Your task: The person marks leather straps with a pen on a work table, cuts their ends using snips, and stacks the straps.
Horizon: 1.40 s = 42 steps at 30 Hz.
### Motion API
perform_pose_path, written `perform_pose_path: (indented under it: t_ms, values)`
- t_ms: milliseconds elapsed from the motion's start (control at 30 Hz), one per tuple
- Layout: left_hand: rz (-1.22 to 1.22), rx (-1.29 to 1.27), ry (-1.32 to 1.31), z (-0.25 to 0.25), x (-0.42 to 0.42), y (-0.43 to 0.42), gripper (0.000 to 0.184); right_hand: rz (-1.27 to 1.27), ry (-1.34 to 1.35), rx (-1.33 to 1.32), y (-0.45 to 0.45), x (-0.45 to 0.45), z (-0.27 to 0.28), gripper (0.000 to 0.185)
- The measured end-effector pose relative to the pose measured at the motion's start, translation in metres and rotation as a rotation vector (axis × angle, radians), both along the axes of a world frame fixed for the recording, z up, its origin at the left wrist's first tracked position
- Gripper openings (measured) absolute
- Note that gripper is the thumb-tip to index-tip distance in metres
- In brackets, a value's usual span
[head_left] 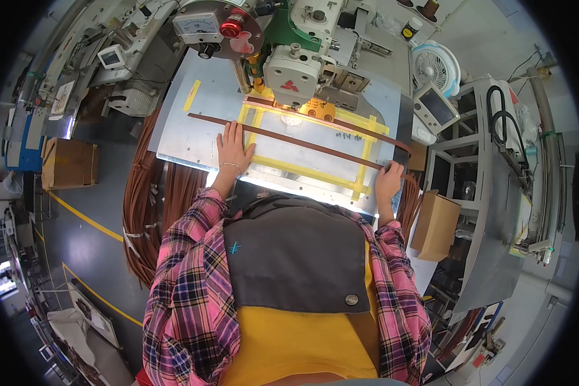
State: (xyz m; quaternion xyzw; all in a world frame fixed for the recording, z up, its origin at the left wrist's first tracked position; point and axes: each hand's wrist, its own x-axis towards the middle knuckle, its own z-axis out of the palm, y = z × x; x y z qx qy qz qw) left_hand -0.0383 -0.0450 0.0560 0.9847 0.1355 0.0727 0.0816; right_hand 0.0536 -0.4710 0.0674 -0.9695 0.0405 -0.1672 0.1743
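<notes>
A long, narrow brown strap [309, 145] lies across the pale metal worktable [180, 138], slanting down to the right. My left hand [233, 147] rests flat on it near its left end, fingers stretched out. Farther right, my right hand [388, 182] has its fingers closed on the same strap by the table's right edge. Behind it, a second brown strap [379, 134] runs under the head of a white and green sewing machine [294, 72], where a light glows. Yellow tape [283, 168] forms a frame on the table around the sewing area.
Bundles of brown straps [141, 199] hang at the table's left side. A cardboard box [434, 225] stands right of my right arm. A control screen [436, 105] and a white fan [434, 67] are at the back right. Another carton [69, 163] sits on the floor at left.
</notes>
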Motion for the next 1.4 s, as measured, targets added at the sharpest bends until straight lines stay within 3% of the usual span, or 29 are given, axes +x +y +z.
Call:
perform_pose_path:
  t_ms: [733, 967, 1033, 1167, 1233, 1400]
  values:
    - [0.015, 0.000, -0.039, -0.005, -0.001, 0.057, 0.070, 0.201, 0.103, -0.048, 0.047, 0.014, 0.004, 0.030]
    - [0.006, -0.010, 0.001, 0.004, 0.005, 0.067, 0.069, 0.131, 0.200, -0.023, 0.076, 0.024, 0.021, 0.033]
    - [-0.002, -0.020, 0.013, 0.004, 0.006, 0.068, 0.069, 0.236, 0.205, 0.018, 0.094, 0.020, 0.024, 0.036]
    - [0.002, 0.003, -0.029, -0.003, 0.006, 0.069, 0.071, 0.514, 0.493, 0.423, 0.153, 0.010, 0.020, 0.040]
    - [0.006, 0.003, -0.025, -0.002, 0.006, 0.070, 0.069, 0.661, 0.507, 0.539, 0.190, 0.007, 0.009, 0.040]
    - [0.006, 0.008, -0.015, 0.000, 0.006, 0.068, 0.068, 0.706, 0.355, 0.351, 0.264, 0.009, 0.014, 0.039]
